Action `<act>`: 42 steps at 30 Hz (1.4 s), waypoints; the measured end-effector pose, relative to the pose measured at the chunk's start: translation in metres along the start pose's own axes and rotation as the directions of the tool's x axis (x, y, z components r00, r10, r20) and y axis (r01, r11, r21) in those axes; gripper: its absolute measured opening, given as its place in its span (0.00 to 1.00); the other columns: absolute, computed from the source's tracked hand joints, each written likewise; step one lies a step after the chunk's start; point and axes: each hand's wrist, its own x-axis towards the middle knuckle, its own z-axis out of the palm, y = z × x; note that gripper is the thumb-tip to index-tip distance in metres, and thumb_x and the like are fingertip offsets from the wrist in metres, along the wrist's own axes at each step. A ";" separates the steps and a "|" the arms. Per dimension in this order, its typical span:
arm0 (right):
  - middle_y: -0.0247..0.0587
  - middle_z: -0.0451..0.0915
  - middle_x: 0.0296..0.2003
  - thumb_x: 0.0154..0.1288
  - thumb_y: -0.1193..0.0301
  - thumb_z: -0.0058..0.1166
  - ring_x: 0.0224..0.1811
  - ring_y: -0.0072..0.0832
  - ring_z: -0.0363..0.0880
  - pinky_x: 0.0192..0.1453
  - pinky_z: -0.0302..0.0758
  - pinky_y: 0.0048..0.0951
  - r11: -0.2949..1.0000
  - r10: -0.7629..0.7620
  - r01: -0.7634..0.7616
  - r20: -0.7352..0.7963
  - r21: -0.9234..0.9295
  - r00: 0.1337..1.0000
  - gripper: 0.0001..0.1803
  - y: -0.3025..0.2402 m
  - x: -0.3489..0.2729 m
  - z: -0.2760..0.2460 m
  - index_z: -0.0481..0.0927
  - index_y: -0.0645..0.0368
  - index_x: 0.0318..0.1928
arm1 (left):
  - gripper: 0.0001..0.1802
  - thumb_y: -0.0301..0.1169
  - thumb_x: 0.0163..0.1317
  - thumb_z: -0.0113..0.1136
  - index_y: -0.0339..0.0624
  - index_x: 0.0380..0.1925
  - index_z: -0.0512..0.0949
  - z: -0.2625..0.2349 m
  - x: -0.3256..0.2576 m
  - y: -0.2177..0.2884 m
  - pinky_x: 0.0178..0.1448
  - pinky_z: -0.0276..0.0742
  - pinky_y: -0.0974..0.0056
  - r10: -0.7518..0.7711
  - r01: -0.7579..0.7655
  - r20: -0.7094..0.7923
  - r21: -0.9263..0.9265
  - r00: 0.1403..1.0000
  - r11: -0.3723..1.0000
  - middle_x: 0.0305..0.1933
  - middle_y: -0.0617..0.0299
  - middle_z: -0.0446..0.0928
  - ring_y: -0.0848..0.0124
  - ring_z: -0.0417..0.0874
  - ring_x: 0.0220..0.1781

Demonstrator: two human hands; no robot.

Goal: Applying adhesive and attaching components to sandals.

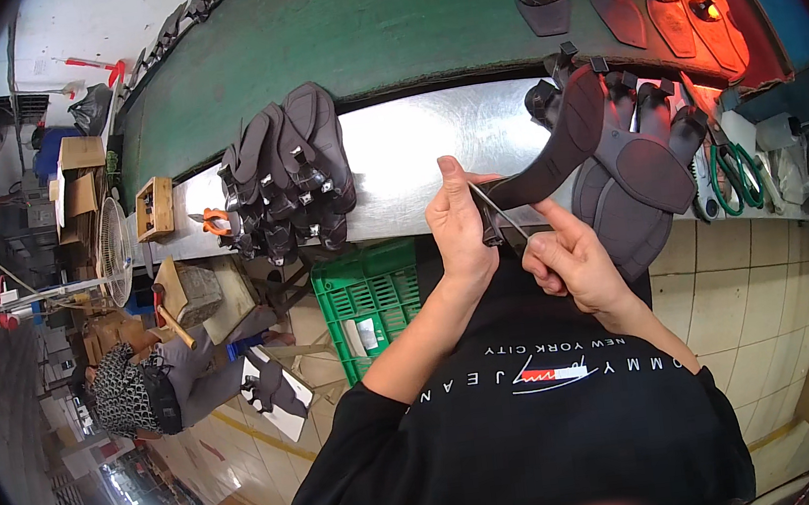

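Note:
My left hand [461, 221] is closed on the near end of a dark grey sandal [553, 156], its thumb pointing up. The sandal's sole curves up and away to the right, over the metal bench. From the right, my right hand [573, 258] comes in with curled fingers, gripping a thin metal tool [501, 209] that slants across the sandal's strap end. The tool's exact kind is not clear, and its handle is hidden in my fingers. Beyond my right hand, several more grey sandals [640, 171] lie piled on the bench.
A cluster of sandals [290, 171] and orange-handled pliers [214, 221] lie on the steel bench [411, 132]. Green-handled scissors [737, 175] lie at right. Behind runs a green belt [378, 21] with sandals under red glow. Below stands a green crate [360, 302]. A person [131, 388] sits at left.

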 end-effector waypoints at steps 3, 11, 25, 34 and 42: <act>0.28 0.67 0.21 0.72 0.70 0.44 0.17 0.13 0.59 0.19 0.56 0.13 0.992 0.022 -0.027 0.046 0.121 0.999 0.26 -0.008 0.000 0.000 0.58 0.56 0.68 | 0.32 0.53 0.69 0.45 0.36 0.19 0.78 -0.001 0.000 0.000 0.25 0.68 0.74 0.083 -0.084 0.007 0.060 0.997 0.995 0.19 0.61 0.77 0.80 0.74 0.19; 0.31 0.69 0.21 0.72 0.67 0.42 0.15 0.15 0.62 0.15 0.57 0.16 0.758 -0.045 -0.085 0.182 0.646 0.982 0.21 -0.016 0.003 -0.027 0.67 0.64 0.61 | 0.38 0.58 0.70 0.35 0.36 0.17 0.75 0.000 0.008 0.009 0.27 0.66 0.73 0.066 -0.068 0.068 0.020 0.995 0.998 0.17 0.63 0.75 0.78 0.71 0.19; 0.46 0.79 0.28 0.59 0.82 0.53 0.27 0.40 0.79 0.30 0.75 0.32 0.255 -0.704 0.529 0.220 -0.809 0.675 0.04 -0.005 0.008 0.009 0.77 0.66 0.36 | 0.40 0.69 0.64 0.26 0.44 0.15 0.66 0.013 0.013 0.020 0.14 0.57 0.73 0.045 -0.045 0.001 0.058 0.999 0.997 0.14 0.61 0.70 0.76 0.64 0.11; 0.46 0.79 0.28 0.60 0.80 0.54 0.26 0.41 0.79 0.29 0.75 0.32 0.290 -0.718 0.435 0.106 -0.852 0.688 0.04 -0.019 0.003 0.008 0.78 0.63 0.36 | 0.35 0.73 0.44 0.55 0.51 0.26 0.76 0.022 0.021 0.027 0.30 0.72 0.64 -0.463 0.522 0.249 -0.505 0.851 0.687 0.22 0.66 0.76 0.70 0.77 0.24; 0.45 0.73 0.21 0.63 0.79 0.51 0.19 0.35 0.73 0.24 0.68 0.31 0.211 -0.697 0.382 0.136 -0.899 0.704 0.02 -0.004 0.012 0.006 0.74 0.65 0.33 | 0.30 0.67 0.57 0.50 0.51 0.22 0.75 0.012 0.027 0.004 0.32 0.73 0.67 -0.358 0.398 0.175 -0.394 0.917 0.828 0.20 0.70 0.73 0.71 0.76 0.25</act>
